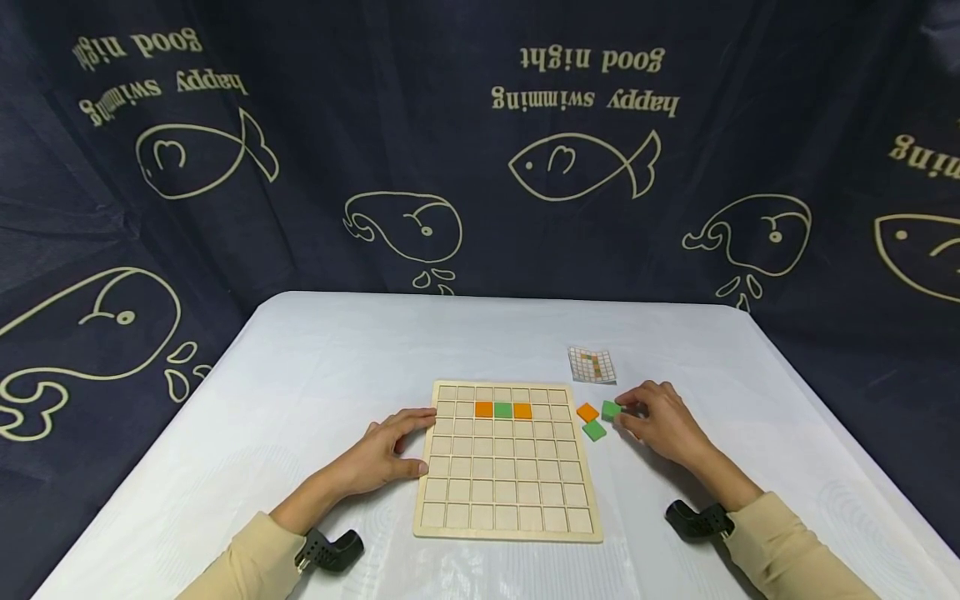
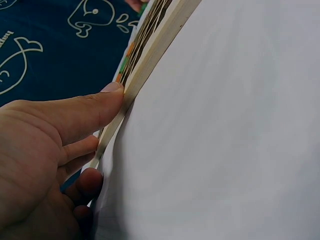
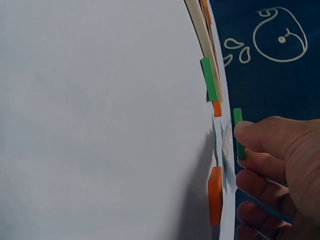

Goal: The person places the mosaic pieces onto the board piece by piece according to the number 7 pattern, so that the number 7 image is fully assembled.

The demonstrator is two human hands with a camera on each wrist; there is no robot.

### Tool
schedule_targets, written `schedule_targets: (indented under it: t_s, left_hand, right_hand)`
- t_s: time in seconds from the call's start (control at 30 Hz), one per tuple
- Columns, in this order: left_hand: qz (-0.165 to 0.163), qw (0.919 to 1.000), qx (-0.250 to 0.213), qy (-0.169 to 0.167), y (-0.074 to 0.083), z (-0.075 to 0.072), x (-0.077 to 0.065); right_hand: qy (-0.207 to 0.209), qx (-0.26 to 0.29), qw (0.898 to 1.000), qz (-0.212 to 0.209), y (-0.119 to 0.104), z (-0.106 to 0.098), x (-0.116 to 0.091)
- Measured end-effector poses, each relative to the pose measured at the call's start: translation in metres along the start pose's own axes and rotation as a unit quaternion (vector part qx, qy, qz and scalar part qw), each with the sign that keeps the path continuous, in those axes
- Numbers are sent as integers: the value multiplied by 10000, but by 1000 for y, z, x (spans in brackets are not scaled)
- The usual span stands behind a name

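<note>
A wooden grid board (image 1: 507, 535) lies flat on the table, with an orange tile (image 1: 483, 409), a green tile (image 1: 502, 410) and another orange tile (image 1: 522, 411) side by side in its second row from the far end. The left hand (image 1: 384, 450) rests against the board's left edge, thumb and fingertips touching the wooden rim (image 2: 160, 47). Just right of the board, the right hand (image 1: 663, 421) pinches a green tile (image 3: 239, 132) between thumb and index finger, raised off the table. Near it lie a loose orange tile (image 1: 587, 412) and a loose green tile (image 1: 595, 431).
A small printed card (image 1: 592, 365) showing a coloured grid pattern lies beyond the loose tiles. In the right wrist view, another orange tile (image 3: 215, 196) lies below the right hand. A white cloth (image 1: 360, 333) covers the table, and a dark printed curtain (image 1: 480, 250) hangs behind it.
</note>
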State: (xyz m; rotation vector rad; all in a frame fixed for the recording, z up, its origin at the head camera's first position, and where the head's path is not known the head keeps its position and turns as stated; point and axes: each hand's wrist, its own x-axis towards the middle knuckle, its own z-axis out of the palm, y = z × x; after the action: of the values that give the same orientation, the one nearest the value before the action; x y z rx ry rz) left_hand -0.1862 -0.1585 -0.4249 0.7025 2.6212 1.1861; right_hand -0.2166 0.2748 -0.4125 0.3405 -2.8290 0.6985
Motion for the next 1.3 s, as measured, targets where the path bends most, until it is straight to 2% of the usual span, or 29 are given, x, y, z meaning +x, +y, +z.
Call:
schedule_targets:
  t_s: [0.6, 0.87, 1.3]
  left_hand:
    - [17, 10000, 0, -2, 1, 0, 0]
    - [163, 9997, 192, 76, 0, 0, 1]
    - [88, 9998, 166, 43, 0, -1, 0]
  right_hand:
    - [-33, 311, 9982, -512, -31, 1, 0]
    - [-131, 405, 9972, -621, -47, 5, 0]
    - [-280, 514, 9952, -781, -66, 14, 1]
